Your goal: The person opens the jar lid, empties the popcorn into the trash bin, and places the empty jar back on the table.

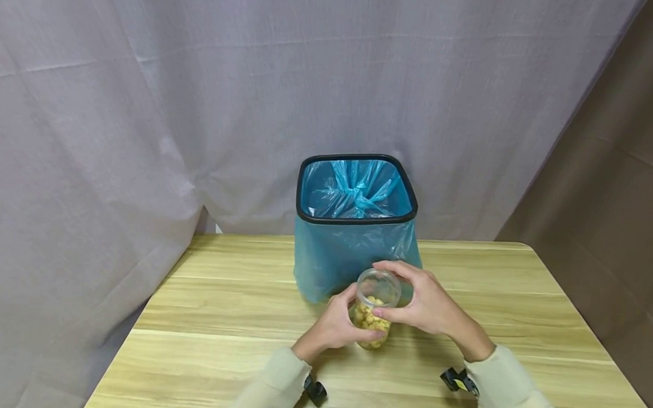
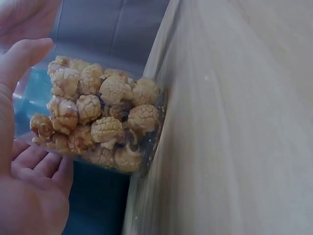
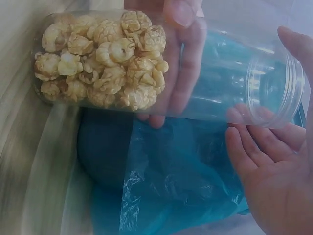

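The left hand (image 1: 335, 321) curls round the lower part of a clear jar (image 1: 367, 307), thumb on the near side and fingers behind. The right hand (image 1: 423, 300) grips the jar's upper part just below its rim (image 3: 276, 90), thumb and fingers on opposite sides with the span of the jar between them. The jar's base meets the surface (image 1: 213, 344) about midway between its left and right edges, just in front of a bin (image 1: 341, 252) at the far edge.

The jar is a smooth, see-through cylinder with a ridged neck; golden, knobbly, cracked popcorn (image 3: 105, 61) fills its lower part. The bin has a rounded-square black frame (image 1: 355, 220) and a crinkled, glossy blue bag (image 1: 356, 193) gathered in a knot inside. The surface is pale, streaky wood grain; behind it hangs a creased grey curtain (image 1: 255, 93).
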Demonstrator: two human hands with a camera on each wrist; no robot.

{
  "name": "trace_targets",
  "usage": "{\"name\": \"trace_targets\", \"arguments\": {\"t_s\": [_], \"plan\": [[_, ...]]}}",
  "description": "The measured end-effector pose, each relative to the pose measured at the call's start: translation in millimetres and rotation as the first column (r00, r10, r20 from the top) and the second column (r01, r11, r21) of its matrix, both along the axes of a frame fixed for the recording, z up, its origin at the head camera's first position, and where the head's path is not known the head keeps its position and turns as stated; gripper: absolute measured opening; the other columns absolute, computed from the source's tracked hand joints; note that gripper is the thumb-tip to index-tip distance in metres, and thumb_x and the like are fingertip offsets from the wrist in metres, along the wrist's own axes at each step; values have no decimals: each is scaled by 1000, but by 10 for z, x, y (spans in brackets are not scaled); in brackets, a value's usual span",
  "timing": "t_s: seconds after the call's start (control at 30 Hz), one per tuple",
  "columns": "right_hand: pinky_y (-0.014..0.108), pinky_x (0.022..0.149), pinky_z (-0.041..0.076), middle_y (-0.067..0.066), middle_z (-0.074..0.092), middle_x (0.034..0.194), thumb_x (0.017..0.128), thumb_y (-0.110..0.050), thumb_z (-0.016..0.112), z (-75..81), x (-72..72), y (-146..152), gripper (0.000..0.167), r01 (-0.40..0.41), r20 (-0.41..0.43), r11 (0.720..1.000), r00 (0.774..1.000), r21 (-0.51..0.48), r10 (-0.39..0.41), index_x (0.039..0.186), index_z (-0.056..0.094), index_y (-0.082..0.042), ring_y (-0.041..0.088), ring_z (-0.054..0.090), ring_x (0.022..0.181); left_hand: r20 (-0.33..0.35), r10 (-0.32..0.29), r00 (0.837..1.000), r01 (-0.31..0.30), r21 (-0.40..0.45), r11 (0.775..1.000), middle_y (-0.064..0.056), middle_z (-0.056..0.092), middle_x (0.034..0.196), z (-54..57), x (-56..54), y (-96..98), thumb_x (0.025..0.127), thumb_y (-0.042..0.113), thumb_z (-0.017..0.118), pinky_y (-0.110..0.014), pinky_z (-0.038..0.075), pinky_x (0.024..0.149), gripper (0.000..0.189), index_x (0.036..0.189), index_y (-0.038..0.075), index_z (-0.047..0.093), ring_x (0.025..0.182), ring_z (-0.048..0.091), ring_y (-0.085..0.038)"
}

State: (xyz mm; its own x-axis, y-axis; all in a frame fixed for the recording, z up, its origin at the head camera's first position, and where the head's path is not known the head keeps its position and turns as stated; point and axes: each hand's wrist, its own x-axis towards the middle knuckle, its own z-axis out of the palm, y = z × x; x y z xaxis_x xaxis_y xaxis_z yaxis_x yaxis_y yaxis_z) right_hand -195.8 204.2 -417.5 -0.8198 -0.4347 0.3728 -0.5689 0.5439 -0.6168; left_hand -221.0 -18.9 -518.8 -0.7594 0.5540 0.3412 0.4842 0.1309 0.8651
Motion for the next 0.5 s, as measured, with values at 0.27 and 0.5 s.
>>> {"name": "trace_targets", "arguments": {"t_s": [0.27,0.5], "plan": [[43,103,59,-2,68,141,78,-42,94,23,21,-32,73,-7,-9,1000,1000,13,7,141,64,-22,19,68,126,-5,10,1000,-10,-2,1000,6,62,148,10,-8,55,81,35,91,-33,49,116,74,144,31,55,137,58,-11],[44,102,60,-2,68,142,76,-42,95,83,57,-32,77,-19,-8,999,1000,30,19,142,64,-17,18,67,125,-6,-28,1000,28,33,999,4,63,148,68,43,1,83,30,89,-35,48,117,77,151,29,52,138,59,-14]]}}
